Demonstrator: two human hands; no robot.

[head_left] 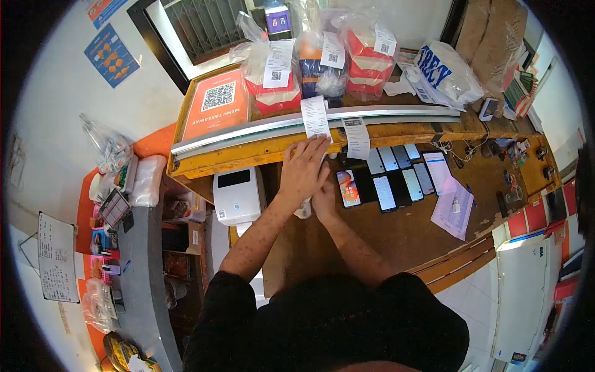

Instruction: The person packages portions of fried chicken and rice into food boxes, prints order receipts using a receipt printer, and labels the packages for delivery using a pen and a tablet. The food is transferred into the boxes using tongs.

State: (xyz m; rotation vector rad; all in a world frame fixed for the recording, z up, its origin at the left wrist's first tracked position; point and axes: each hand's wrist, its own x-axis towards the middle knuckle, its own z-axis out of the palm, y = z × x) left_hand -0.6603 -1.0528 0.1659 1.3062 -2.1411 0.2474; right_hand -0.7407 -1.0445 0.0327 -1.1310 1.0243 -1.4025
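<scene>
My left hand [304, 162] lies over the yellow front edge of the raised shelf [248, 156], fingers stretched out flat across the lower end of a white printed receipt [315, 116]. Just below it is my right hand [323, 199], close under the shelf edge; its fingers are mostly hidden, so its grip does not show. A small white object [303, 209] shows beside the right wrist, too covered to name. Another receipt [356, 137] hangs from the shelf edge to the right of my left hand.
Bagged food boxes [271, 93] with receipts stand on the shelf beside an orange menu sign [215, 102]. Several phones [384, 193] lie on the brown desk [334, 248], with a paper sheet [451, 209] to their right. A white printer-like device [237, 197] stands to the left.
</scene>
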